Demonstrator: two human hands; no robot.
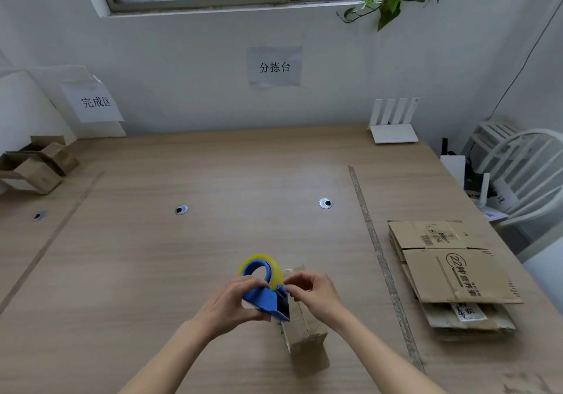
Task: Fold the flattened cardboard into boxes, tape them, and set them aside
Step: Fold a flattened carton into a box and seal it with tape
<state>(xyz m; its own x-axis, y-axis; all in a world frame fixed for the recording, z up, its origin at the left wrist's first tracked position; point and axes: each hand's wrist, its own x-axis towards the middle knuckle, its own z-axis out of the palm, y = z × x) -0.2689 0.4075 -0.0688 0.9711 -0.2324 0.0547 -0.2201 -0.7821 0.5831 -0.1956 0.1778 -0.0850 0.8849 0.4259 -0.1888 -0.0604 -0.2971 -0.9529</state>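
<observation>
**boxfan22:** ok so where's the small cardboard box [306, 332] and which way is it lying?

**tapeguy:** It's on the wooden table [182, 271], right under both hands, near the front edge. The long axis runs away from the person, tilted a bit to the left at the far end. The top flaps look closed, can't tell if they're taped yet.

**boxfan22:** and the hands?

**tapeguy:** The left hand [234, 302] has its fingers curled round the blue tape dispenser [266, 294], held just above the box, with the yellowish roll on the far side. The right hand [313, 291] is pinching at the dispenser's blade end; probably the tape end, too blurry to say.

**boxfan22:** anything in containers?

**tapeguy:** Well off to the left of the left hand, an open carton [33, 165] holds finished little boxes. To the right of the right hand, a stack of flattened cardboard [454, 274] lies flat on the table.
</observation>
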